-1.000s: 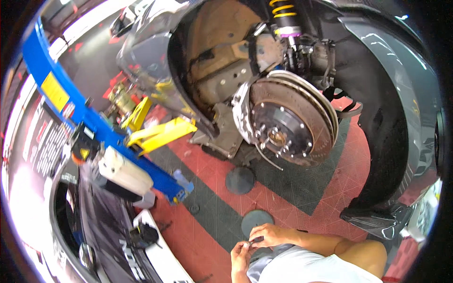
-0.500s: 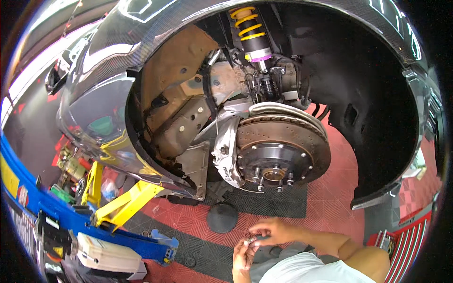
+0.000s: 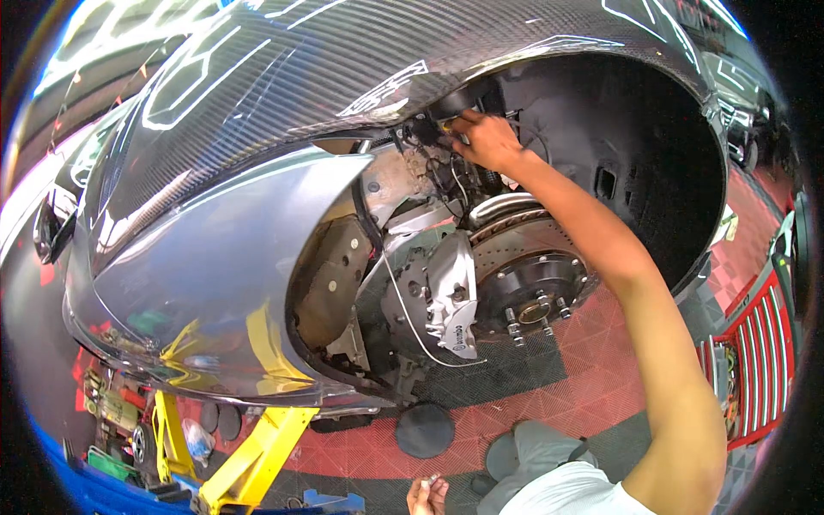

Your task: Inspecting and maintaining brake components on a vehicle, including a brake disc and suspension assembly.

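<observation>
Inside the wheel arch, my right hand [image 3: 487, 142] reaches up to the dark strut [image 3: 455, 105] above the brake. Its fingers are bent in at the strut's lower part, and what lies between them is hidden. Low in the view, my left hand [image 3: 427, 496] has its fingers curled, with something tiny at the fingertips that I cannot make out. Below my right forearm are the drilled brake disc [image 3: 506, 236], the black hub [image 3: 528, 287] with several studs, and a silver brake caliper [image 3: 452, 296]. A thin pale cable [image 3: 403, 299] hangs beside the caliper.
The grey car fender [image 3: 215, 249] curves round the arch under a carbon-weave hood [image 3: 283, 94]. A yellow lift arm [image 3: 257, 459] stands at lower left. A round black pad [image 3: 425, 431] lies on the red and black floor. At right is a red tool cabinet [image 3: 760, 360].
My right hand has left my left hand and gone up to the strut. My left hand stays low, slightly lower in view. The view has shifted, showing more fender and hood.
</observation>
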A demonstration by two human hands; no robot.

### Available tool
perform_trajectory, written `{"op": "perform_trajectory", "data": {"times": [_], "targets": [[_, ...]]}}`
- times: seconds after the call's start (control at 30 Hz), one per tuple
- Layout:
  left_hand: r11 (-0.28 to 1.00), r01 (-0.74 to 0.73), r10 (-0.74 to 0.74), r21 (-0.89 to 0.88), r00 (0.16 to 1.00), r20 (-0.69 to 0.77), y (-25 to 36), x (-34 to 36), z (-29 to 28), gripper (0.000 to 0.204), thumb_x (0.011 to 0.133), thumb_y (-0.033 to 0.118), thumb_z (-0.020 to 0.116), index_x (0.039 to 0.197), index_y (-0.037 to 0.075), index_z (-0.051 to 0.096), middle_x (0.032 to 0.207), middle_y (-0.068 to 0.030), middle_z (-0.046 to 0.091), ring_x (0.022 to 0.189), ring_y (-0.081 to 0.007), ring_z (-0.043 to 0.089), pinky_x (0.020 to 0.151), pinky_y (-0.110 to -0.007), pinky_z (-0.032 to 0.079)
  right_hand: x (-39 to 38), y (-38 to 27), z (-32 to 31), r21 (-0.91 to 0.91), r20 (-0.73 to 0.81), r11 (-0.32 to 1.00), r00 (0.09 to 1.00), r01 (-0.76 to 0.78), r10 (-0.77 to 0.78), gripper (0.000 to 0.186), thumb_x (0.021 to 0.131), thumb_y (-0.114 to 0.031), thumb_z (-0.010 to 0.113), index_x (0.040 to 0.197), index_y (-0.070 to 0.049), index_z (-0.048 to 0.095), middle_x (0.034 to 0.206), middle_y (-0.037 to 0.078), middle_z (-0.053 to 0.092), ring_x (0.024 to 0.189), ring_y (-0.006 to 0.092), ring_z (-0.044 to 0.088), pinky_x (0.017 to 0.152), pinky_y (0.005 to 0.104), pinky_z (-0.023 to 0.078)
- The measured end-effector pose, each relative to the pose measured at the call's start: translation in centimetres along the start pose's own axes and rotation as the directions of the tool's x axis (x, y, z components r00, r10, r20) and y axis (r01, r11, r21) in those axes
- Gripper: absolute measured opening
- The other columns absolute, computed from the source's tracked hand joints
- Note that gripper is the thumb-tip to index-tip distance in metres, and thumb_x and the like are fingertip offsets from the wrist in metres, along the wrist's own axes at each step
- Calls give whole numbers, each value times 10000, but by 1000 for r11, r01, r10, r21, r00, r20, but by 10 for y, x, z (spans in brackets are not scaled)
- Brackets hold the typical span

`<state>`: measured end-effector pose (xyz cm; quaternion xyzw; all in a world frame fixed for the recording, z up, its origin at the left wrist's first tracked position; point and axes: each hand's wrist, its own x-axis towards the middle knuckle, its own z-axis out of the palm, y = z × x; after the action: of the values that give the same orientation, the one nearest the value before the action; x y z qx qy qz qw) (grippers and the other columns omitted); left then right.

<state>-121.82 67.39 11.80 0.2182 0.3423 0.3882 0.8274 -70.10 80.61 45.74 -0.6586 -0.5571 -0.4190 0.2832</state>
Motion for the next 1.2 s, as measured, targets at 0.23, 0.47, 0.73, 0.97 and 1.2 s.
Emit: {"op": "perform_trajectory", "data": {"times": [0.23,0.47,0.73,0.97,1.2], "targets": [[991,-130,132,30,986,-103,16,4,-24,164,828,186,649,889,44,594,919,-61,620,751,-149,539,715,-315,465,13,15,28,-112,5,979,985,170,-170,202,777,-242,606,913,-94,586,877,87,567,733,303,597,608,401,504],[997,-74,70,-35,994,-84,17,24,-18,174,824,178,652,922,47,592,907,-64,627,789,-160,575,746,-318,481,10,19,38,-121,-40,972,977,202,-208,182,742,-220,654,825,-71,589,756,107,596,703,301,594,591,396,486],[999,-4,5,38,1000,-23,31,47,-14,137,831,177,643,895,73,581,945,-78,632,800,-173,588,763,-325,481,11,20,47,-99,-31,992,997,73,-77,218,724,-242,679,791,-81,549,742,132,599,670,336,592,564,416,479],[999,-9,11,52,999,-48,33,51,-14,113,836,166,635,886,81,580,962,-85,634,819,-172,583,777,-332,471,6,14,38,-41,-109,992,987,115,-119,228,714,-248,682,796,-72,564,746,120,608,656,329,596,581,414,484],[1000,15,-13,27,998,-55,25,56,-15,114,832,164,639,875,76,582,951,-96,637,818,-182,583,774,-350,472,-4,19,26,31,-155,999,988,-18,23,195,697,-200,632,834,-61,613,728,92,598,635,289,602,593,381,496]]}}
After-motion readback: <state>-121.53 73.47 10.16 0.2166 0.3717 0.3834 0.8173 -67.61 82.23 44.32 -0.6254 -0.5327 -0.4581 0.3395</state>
